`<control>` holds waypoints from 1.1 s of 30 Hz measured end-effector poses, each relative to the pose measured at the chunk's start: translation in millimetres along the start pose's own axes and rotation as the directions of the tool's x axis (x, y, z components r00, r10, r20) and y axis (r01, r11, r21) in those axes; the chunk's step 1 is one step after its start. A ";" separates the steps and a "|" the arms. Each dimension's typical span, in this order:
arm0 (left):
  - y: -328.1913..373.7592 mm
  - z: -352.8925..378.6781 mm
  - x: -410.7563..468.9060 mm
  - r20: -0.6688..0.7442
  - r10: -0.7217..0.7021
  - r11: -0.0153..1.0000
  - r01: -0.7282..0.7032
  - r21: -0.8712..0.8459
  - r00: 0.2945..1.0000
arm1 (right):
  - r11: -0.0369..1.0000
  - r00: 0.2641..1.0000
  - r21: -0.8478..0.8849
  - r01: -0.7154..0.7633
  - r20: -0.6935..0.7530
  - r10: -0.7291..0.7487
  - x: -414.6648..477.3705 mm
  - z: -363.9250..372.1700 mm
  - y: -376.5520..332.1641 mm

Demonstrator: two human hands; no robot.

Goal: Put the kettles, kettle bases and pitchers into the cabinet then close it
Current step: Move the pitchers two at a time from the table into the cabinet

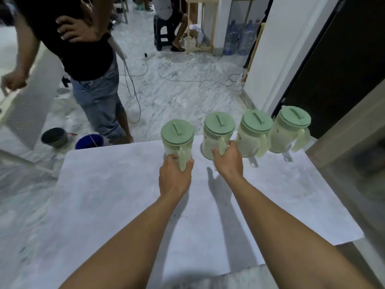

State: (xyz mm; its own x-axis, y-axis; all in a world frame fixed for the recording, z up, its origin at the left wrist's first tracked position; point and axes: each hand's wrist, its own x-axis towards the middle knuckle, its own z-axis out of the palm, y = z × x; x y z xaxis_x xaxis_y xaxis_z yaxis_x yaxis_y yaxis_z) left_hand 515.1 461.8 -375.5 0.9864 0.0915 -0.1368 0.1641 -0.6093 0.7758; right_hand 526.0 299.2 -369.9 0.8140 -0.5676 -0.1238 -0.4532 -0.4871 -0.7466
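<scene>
Two bare forearms reach out over a pale table (125,195) toward a row of four clear pitchers with green lids standing along its far edge. At the left end of the row, the left hand (174,176) is closed around the handle of the first pitcher (177,140). Beside it, the right hand (228,159) grips the handle of the second pitcher (218,136). Further right, the third pitcher (254,134) and fourth pitcher (289,130) stand untouched, handles toward the camera. Beyond the table, a bystander (87,49) in a black top and jeans stands on the marble floor (177,90), near a blue bucket (89,141).
</scene>
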 end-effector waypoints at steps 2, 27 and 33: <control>2.6 5.3 4.9 -0.007 -0.019 0.997 0.018 -0.069 1.000 | 0.992 0.999 0.113 -0.051 0.002 0.051 7.1 5.8 2.0; 30.0 -71.3 -2.7 -0.176 0.177 0.942 -0.218 -0.255 0.968 | 0.938 0.993 0.339 0.071 -0.116 -0.033 -51.8 -5.4 -48.2; 45.0 -134.2 -22.9 -0.180 0.285 0.900 -0.327 -0.287 0.941 | 0.921 0.973 0.374 0.112 -0.227 -0.026 -105.6 -26.1 -81.7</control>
State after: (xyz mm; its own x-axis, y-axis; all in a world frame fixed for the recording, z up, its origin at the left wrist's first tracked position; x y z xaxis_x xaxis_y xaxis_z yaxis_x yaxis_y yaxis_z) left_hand 501.6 538.0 -254.8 0.9776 0.0542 0.2031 -0.1716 -0.3529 0.9198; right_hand 467.6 381.7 -278.8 0.7214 -0.6909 0.0473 -0.1905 -0.2636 -0.9456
